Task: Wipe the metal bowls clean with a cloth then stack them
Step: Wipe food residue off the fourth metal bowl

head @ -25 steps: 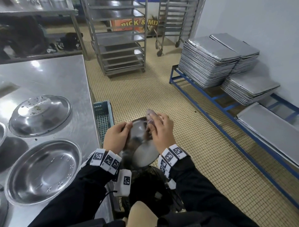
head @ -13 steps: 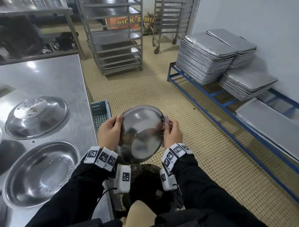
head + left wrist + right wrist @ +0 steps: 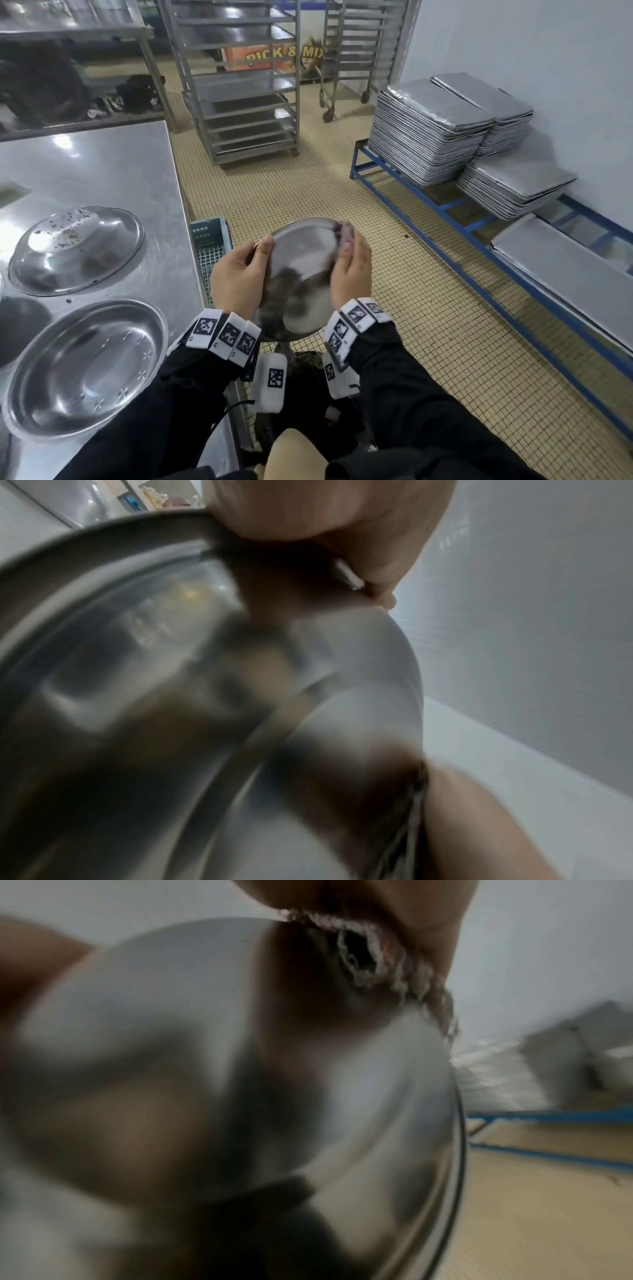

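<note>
Over the floor in front of me I hold a metal bowl (image 3: 301, 277) tilted on edge. My left hand (image 3: 253, 263) grips its left rim, thumb on the near face. With my right hand (image 3: 349, 253) I press a bunched pinkish cloth (image 3: 342, 231) against the bowl's upper right. The blurred right wrist view shows the cloth (image 3: 373, 958) squeezed between hand and bowl (image 3: 240, 1069). In the left wrist view the bowl (image 3: 171, 696) fills the frame. On the steel table (image 3: 102, 164) lie an upside-down bowl (image 3: 75, 250) with crumbs on it and an upright bowl (image 3: 85, 370).
A green crate (image 3: 210, 246) sits on the floor by the table's edge. Wheeled steel racks (image 3: 246, 102) stand at the back. Stacks of baking trays (image 3: 431, 130) rest on a low blue frame (image 3: 462, 226) along the right wall. Tiled floor lies between.
The bowl has been turned in my hands. My right hand with the cloth slid from the right rim up onto the bowl's upper right. The left hand keeps its grip.
</note>
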{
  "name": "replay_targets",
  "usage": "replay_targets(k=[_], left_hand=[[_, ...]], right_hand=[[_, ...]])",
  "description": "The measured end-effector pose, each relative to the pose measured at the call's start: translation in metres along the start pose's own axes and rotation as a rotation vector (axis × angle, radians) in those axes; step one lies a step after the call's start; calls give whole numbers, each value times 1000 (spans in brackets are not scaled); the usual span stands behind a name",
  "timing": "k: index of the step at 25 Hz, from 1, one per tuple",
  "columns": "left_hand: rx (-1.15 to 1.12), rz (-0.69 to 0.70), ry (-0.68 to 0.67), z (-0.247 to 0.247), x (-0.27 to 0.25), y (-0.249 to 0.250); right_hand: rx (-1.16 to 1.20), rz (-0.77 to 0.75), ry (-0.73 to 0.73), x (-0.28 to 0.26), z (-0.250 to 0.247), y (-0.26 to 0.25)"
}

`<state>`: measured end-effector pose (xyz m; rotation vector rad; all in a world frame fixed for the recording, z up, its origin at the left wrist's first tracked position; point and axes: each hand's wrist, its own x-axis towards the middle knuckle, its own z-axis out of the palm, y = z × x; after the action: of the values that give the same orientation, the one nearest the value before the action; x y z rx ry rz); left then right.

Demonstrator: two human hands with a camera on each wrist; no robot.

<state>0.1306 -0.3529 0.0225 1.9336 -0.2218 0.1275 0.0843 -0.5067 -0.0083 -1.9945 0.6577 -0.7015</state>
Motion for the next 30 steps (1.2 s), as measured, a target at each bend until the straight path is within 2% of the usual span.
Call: replay_targets(k=[2, 3, 5, 7, 9, 12, 14, 16, 19, 22, 26, 30], left_hand=[[-100, -44, 25, -3, 0, -3], [-151, -71, 36, -5, -1, -6], [-222, -143, 55, -7, -2, -17], [-245, -194, 49, -8, -3, -29], [-191, -195, -19, -10, -3, -37], [-216, -229, -138, -12, -2, -36], [-225, -179, -202, -12, -4, -32], [-128, -70, -280, -12, -4, -26], [17, -2, -395, -8, -2, -19], [54, -12, -365, -7, 0, -19], [56, -37, -276, -2, -3, -17], [-4, -72, -196, 6, -2, -9]], right_hand=[[204, 330, -97, 2, -13, 15], [278, 430, -126, 0, -19, 20], [327, 484, -152, -4, -27, 25], [316, 429, -123, -3, -32, 26], [248, 320, -96, 0, -35, 27], [102, 155, -154, 7, -38, 26], [-49, 34, -240, 13, -38, 19], [-181, -116, -333, 17, -35, 11], [-246, -301, -377, 16, -26, 3], [-223, -381, -331, 13, -21, 1], [-224, -390, -69, 0, -14, 0], [-294, -473, 45, -24, -5, -12]])
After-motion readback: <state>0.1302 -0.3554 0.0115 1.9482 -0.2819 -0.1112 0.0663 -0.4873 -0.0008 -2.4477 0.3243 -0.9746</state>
